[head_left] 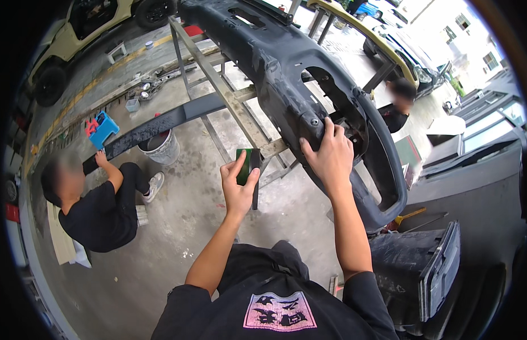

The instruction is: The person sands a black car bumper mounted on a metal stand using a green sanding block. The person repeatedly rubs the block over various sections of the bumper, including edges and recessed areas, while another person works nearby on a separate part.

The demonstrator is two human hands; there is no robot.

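Green block point(247, 169) in left hand point(236, 196)

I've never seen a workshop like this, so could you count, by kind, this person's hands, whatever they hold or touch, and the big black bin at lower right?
Hands: 2, the left hand and the right hand
Held green-and-black block: 1
Touched dark car bumper: 1
Big black bin: 1
Total: 5
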